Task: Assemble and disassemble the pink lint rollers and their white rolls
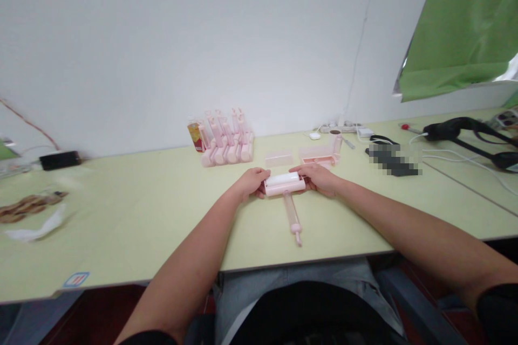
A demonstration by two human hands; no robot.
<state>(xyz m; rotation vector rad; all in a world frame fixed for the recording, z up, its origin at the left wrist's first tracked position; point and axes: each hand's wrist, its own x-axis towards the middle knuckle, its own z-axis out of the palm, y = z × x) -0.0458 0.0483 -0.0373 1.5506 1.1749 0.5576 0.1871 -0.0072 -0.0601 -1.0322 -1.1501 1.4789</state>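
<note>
The left hand (254, 180) is closed on one end of a pink lint roller (284, 188), thumb on top and fingers curled at the side and beneath, while the right hand (319, 179) has hold of the other end with its fingers bent around it. Neither hand is spread wide; gripping both ends at once probably steadies the wide head and stops it turning, and leaves the white roll (285, 179) between them uncovered on the far side. The roller's handle (292, 213) points back toward the person, which seems to keep it out of the way of both wrists, though at this size I cannot tell whether its tip rests on the desk (141, 215) or hangs just above it. Just beyond the hands lie a clear cover (279, 159) and, to its right, an open pink shell (319, 160), both near enough to suit a short reach. Farther off, toward the wall, a group of similar pink rollers (229, 153) lies side by side with handles raised, an arrangement that likely saves room, and a yellow and red packet (196, 136) stands at its left. A white power strip (340, 125) sits against the wall, farther right.
</note>
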